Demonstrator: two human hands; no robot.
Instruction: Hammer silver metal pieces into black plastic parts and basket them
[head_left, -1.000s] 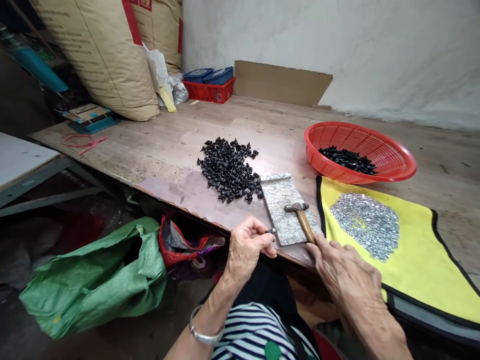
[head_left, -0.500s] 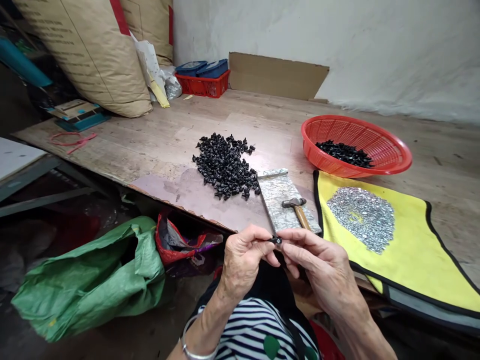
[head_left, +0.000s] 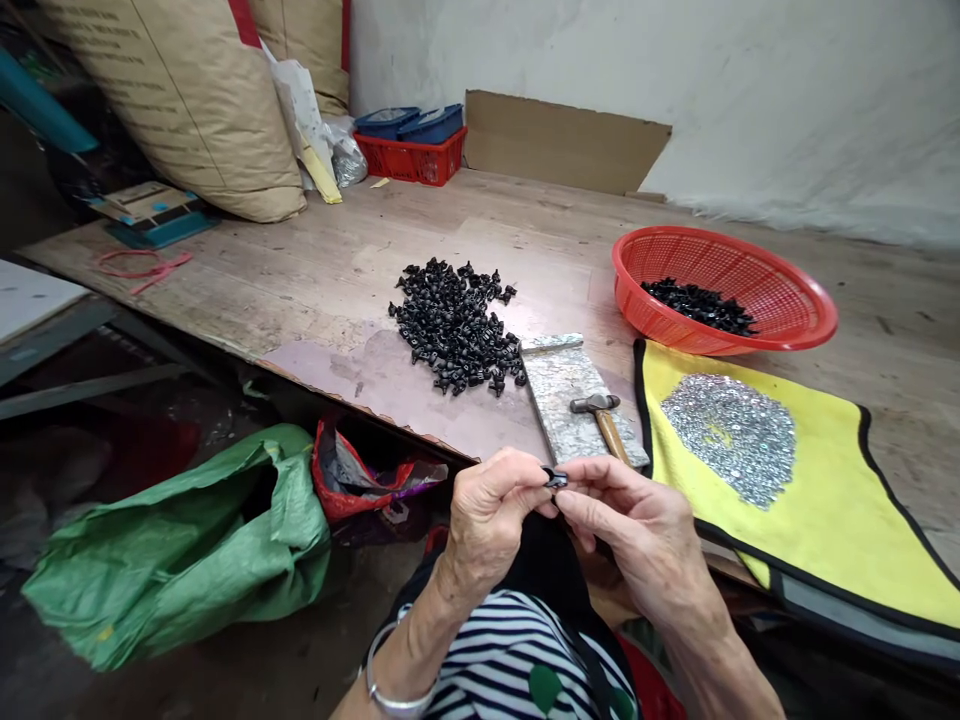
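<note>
On the wooden desk point(head_left: 322, 270), a red basket point(head_left: 814, 320) held a batch of black plastic parts point(head_left: 697, 307), and a loose heap of the same parts point(head_left: 454, 325) lay just beside a stone slab point(head_left: 559, 400) with a small hammer point(head_left: 595, 403) on it. Near the desk's front edge, the left hand point(head_left: 491, 525) and right hand point(head_left: 637, 530) formed a tight grip, pinching one small black part point(head_left: 555, 479) between them above the person's lap.

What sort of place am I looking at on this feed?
Probably a small manual piecework workshop, though that's a judgement: a pile of small black parts lies on a worn wooden workbench, with a hammer on a stone slab and large paper sacks nearby.
</note>
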